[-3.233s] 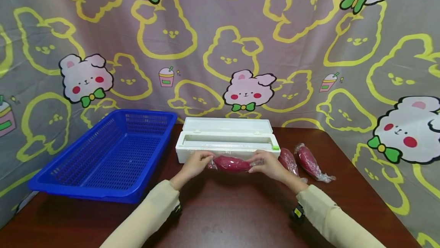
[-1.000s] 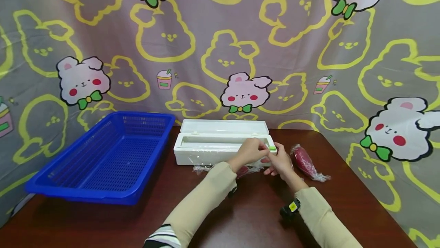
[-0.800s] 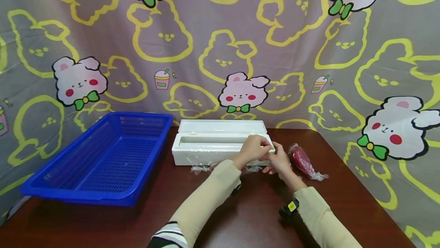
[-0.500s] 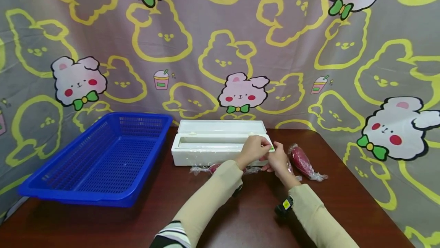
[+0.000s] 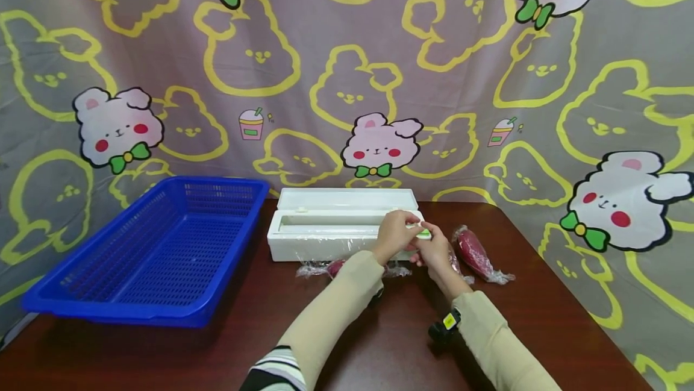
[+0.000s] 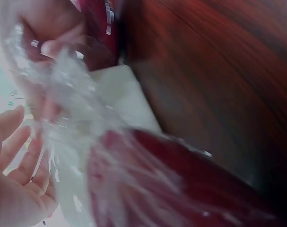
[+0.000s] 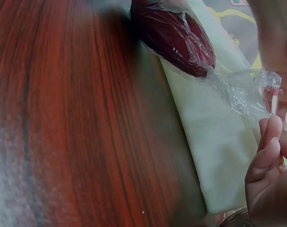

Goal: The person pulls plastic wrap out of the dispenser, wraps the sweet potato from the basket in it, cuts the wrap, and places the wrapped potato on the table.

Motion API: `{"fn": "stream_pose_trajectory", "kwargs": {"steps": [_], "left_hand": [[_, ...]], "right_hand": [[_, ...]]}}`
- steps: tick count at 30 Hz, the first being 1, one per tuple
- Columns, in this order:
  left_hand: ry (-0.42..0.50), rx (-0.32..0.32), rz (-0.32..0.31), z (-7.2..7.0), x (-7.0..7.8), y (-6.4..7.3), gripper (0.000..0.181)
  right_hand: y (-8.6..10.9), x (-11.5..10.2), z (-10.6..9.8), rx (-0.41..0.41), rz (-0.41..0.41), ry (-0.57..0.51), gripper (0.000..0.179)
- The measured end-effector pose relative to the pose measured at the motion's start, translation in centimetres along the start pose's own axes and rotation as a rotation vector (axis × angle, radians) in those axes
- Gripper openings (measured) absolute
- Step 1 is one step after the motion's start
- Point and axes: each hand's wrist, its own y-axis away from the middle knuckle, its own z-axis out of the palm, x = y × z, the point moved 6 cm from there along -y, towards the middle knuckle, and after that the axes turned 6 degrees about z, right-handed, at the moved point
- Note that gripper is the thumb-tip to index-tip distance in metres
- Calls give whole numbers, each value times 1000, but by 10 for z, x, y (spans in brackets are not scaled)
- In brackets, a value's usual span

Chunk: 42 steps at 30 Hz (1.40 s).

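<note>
At the right end of the white cling film dispenser (image 5: 309,249), my left hand (image 5: 391,237) bends in with thumb and fingertips together at the cling film, beside the green slider (image 5: 425,235). My right hand (image 5: 435,253) meets it there, its fingertips also bunched at the film. The small bit of film between them is mostly hidden. In front of the box lies a dark-red oblong item (image 5: 335,267) wrapped in clear film with twisted ends, partly behind my left sleeve. The right wrist view shows this wrapped item (image 7: 174,40) close along the box, its twisted end overlapping my fingers.
Two more film-wrapped red items lie right of the box: one (image 5: 473,251) in full view, the other (image 5: 453,261) partly behind my right hand. A blue perforated basket (image 5: 214,294) stands at the left. The box lid (image 5: 347,199) is raised, with a patterned curtain behind.
Earlier both hands held the wrapped item stretched before the box; it now lies on the table. Both hands went to the box's right end and have since shifted only slightly there, leaving the green slider more visible.
</note>
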Motion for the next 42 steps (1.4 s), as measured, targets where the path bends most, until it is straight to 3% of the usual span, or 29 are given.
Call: {"fn": "stream_pose_trajectory", "kwargs": {"steps": [5,10,18,25,35,42], "left_hand": [[-44,-50,-42,9,-8,-1,18],[-98,-80,-27,14,-8,-5,9],[-161,-177,3,17,-8,-8,12],[-215,-245,128,10,-11,-10,8],[-253,-333,151,1,-26,0,14],[-323,-308,182,-26,-36,12,14]], "right_hand": [[0,3,0,-27,-4,-69,52],[0,4,0,-21,-27,-70,43],[-3,6,-1,-23,-8,-52,40],[-4,2,-2,-82,15,34,34],[-3,3,1,-156,76,94,27],[-4,-1,-3,-139,62,105,24]]}}
